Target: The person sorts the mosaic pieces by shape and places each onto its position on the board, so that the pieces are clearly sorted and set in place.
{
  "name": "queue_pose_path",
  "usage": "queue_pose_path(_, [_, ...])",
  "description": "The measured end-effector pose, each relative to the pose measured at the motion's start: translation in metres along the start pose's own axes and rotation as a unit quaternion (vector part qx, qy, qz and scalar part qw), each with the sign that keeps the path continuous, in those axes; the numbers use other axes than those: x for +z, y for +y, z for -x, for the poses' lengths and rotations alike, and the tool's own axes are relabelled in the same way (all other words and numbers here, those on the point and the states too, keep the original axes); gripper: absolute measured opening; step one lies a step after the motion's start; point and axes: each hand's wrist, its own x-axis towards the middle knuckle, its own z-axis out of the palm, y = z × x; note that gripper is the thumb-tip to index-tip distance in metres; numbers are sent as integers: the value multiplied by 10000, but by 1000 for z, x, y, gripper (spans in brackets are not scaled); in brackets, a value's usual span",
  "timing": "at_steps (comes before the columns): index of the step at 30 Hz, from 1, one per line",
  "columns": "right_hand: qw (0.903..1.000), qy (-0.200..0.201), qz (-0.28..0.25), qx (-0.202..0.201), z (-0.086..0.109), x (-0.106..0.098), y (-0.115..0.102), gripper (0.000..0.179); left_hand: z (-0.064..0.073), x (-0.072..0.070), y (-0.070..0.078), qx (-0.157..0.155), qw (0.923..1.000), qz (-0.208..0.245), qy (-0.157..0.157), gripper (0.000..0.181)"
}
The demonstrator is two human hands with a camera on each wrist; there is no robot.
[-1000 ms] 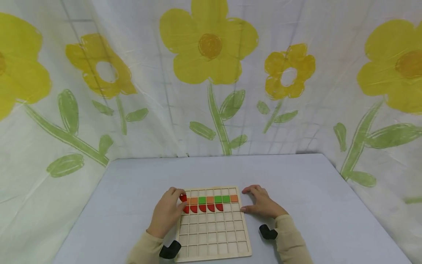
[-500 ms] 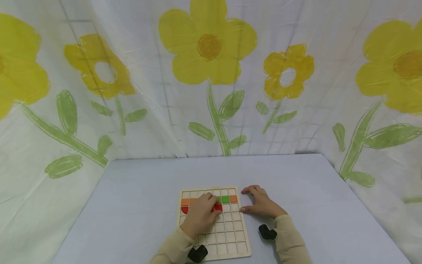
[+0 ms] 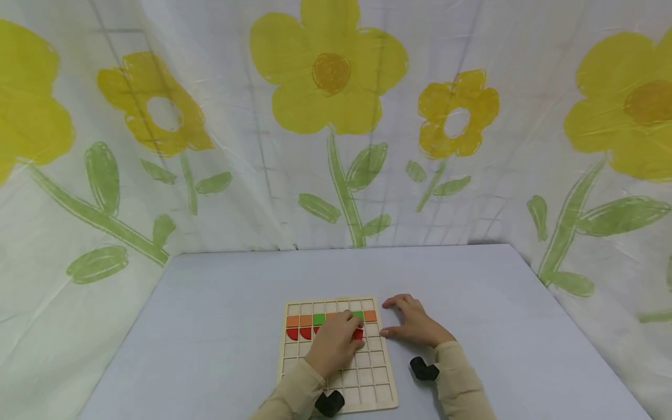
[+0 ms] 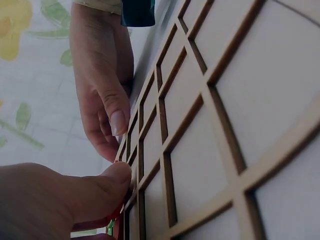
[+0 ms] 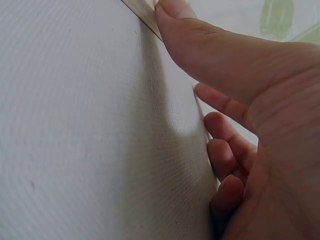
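Observation:
A light wooden grid board (image 3: 367, 376) lies on the table. My left hand (image 3: 333, 345) is over its second row and pinches a red quarter-circle tile (image 3: 359, 334) down at a cell right of the other red ones. In the left wrist view the thumb (image 4: 102, 192) is at the board's ribs, with a sliver of red beside it; most of the tile is hidden. Further left in that row sit red quarter-circle tiles (image 3: 292, 333), partly covered by the hand. My right hand (image 3: 417, 324) holds nothing, its thumb tip at the board's right edge and its fingers relaxed.
Square orange tiles (image 3: 292, 321) and green tiles (image 3: 318, 319) fill a row above the red ones. A white table (image 3: 210, 326) surrounds the board. Behind it hangs a flower-print curtain (image 3: 247, 192). Each wrist carries a black camera mount (image 3: 424, 369).
My left hand has carried the red tile from the board's left side rightward along the second row and lowered it to the board. The right hand has stayed at the board's right edge.

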Motion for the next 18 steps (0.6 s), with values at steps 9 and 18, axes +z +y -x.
queue_pose_path(9, [10000, 3, 6, 7, 0, -1, -2, 61, 2, 0, -3, 59, 9997, 144, 167, 16])
queue_pose_path(18, [10000, -7, -55, 17, 0, -2, -4, 59, 0, 6, -2, 43, 9997, 7, 245, 6])
